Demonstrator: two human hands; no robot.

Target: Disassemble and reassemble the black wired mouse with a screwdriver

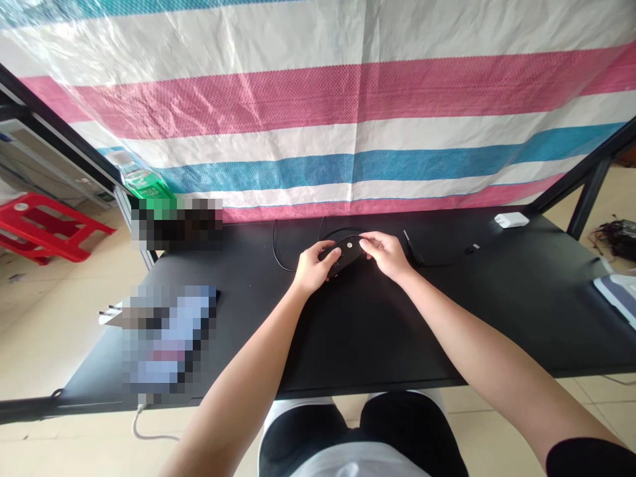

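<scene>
Above the middle of the black tabletop, I hold a black computer mouse (348, 250) tilted, its underside with a small pale round spot facing me. My left hand (317, 265) grips its left end, thumb lying on the underside and fingers beneath. My right hand (385, 254) pinches the far right end between thumb and fingers. To the right of that hand lies a small screwdriver (412, 248) with a thin metal tip and dark handle. A thin black cable (283, 258) loops behind the hands, and a USB plug (474, 249) rests further right.
The black table (368, 338) backs onto a striped tarp (308, 99). At left are a blurred-out phone (173, 338) and a bottle with green label (152, 185). A white adapter (511, 220) sits at the back right. A red stool (54, 225) stands on the floor.
</scene>
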